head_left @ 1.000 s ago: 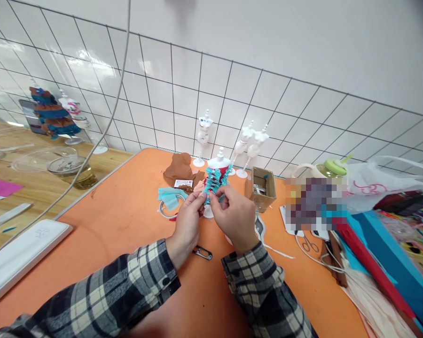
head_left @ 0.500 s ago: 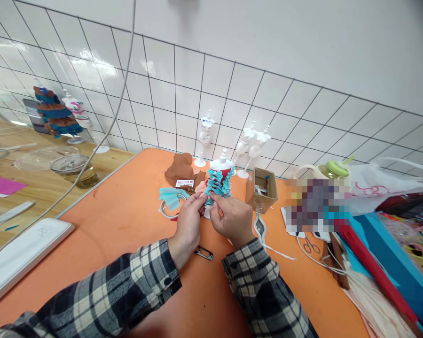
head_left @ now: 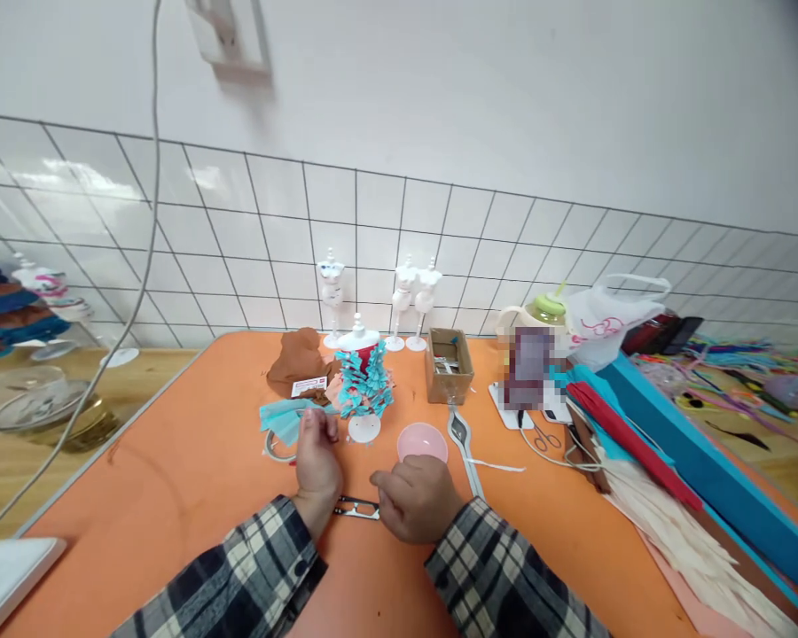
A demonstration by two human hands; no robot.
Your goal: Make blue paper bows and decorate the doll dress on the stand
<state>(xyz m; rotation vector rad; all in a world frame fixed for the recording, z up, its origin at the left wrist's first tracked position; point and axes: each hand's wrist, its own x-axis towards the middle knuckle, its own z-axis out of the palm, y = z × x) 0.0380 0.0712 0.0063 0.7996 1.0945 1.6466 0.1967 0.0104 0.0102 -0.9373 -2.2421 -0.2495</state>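
My left hand [head_left: 317, 470] is raised over the table with its fingers curled, its tips in front of a light blue crepe paper strip [head_left: 283, 420] and a tape roll [head_left: 279, 447]. Whether it grips anything is hidden. My right hand [head_left: 418, 498] is closed, knuckles up, at the near rim of a pink bowl [head_left: 422, 441]; its fingertips are out of sight. Between the hands lie black thread snips [head_left: 357, 507]. Just beyond stands a small white dress form [head_left: 357, 335] on a round base, covered in ruffled blue paper [head_left: 365, 381] over red.
Three bare-looking mini dress forms [head_left: 404, 288] stand along the tiled wall. Around them are brown crepe paper [head_left: 299, 359], a cardboard box [head_left: 449, 377], grey-handled tweezers [head_left: 462, 439], scissors [head_left: 546, 439] and a phone. Coloured paper rolls [head_left: 638, 443] lie right. A cable [head_left: 150, 239] hangs left.
Both hands have drawn back from the dress form toward me and moved apart. The form now stands free, and the pink bowl has come into sight. The view has tilted and shifted.
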